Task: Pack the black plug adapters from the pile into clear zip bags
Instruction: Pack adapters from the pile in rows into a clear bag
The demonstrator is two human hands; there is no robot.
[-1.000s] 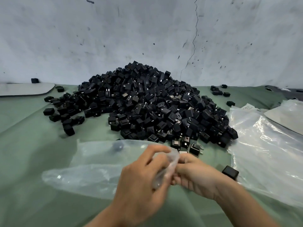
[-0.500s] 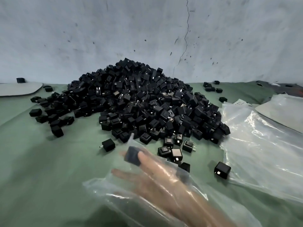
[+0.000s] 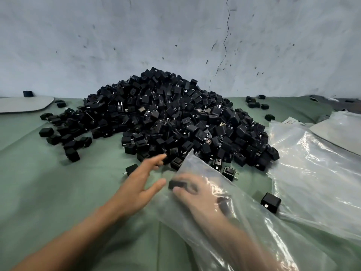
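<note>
While the left hand (image 3: pixel 143 179) stretches flat and wide toward the near foot of the pile (image 3: pixel 166 122) of black plug adapters, it holds nothing. Its fingers are straight and its fingertips reach the nearest pieces, though I cannot tell whether they touch. Just right of it, also at the pile's near foot, the right hand (image 3: pixel 197 194) sits inside a clear zip bag (image 3: pixel 244 222). It shows blurred through the plastic, with thumb and fingers pinching a single adapter (image 3: pixel 176 184). The bag's far corner stands up against the pile's front edge. The pile rests on a green cloth (image 3: pixel 48 192) over the desk, backed by a grey wall (image 3: pixel 136 36). Right of the pile lies a stack of spare bags (image 3: pixel 316 169), with a loose adapter (image 3: pixel 271 202) at its near edge. Left of the pile, a grey pad (image 3: pixel 25 104) lies by the wall.
</note>
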